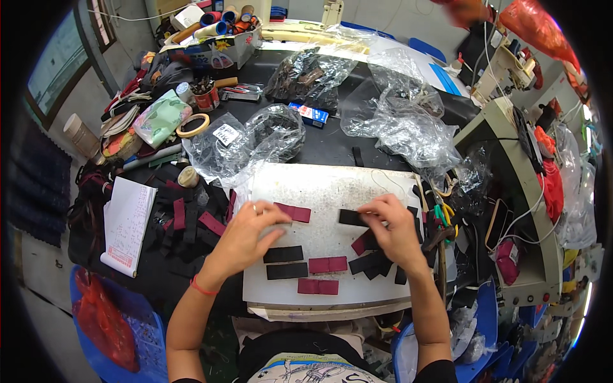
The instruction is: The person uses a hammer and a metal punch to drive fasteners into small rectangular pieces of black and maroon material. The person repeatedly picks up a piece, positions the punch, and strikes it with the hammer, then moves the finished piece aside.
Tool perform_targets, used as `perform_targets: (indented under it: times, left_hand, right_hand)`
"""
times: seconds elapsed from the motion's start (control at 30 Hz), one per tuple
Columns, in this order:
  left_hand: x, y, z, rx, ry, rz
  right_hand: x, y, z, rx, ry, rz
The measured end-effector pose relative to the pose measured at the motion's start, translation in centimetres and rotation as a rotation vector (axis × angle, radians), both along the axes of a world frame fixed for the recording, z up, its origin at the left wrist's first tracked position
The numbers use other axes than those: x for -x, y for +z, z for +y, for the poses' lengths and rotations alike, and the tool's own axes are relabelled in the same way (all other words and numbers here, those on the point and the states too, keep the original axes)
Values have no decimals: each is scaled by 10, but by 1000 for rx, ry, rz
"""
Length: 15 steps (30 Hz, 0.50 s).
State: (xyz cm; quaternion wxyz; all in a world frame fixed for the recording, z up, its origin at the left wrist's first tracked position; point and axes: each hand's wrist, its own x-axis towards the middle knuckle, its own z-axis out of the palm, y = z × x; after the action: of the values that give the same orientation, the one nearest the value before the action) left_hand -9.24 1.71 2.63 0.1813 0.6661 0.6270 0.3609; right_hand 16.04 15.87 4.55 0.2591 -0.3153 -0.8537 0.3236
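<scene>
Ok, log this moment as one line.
left hand: on maroon strip | right hand: on black strip | surface: white board

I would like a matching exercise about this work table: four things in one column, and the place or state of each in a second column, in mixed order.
Things:
1. left hand
2. right hand
3. notepad
4. tape roll

Places:
a. at the table's left edge, beside dark strips
b. far left, near a green packet
c. pinching a maroon strip on the white board
d. holding a black strip on the white board

Pairs: 1-c, 2-d, 3-a, 4-b
</scene>
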Motion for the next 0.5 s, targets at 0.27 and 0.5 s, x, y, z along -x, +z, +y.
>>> perform_targets:
  times: [0.27,0.5]
  left_hand:
    - [10,3,28,242,-130,-12]
    - [-16,0,25,29,-90,-39]
  right_hand:
    - [-2,-10,-16,-275,181,-87]
    - [-47,3,-18,-380,129,-377]
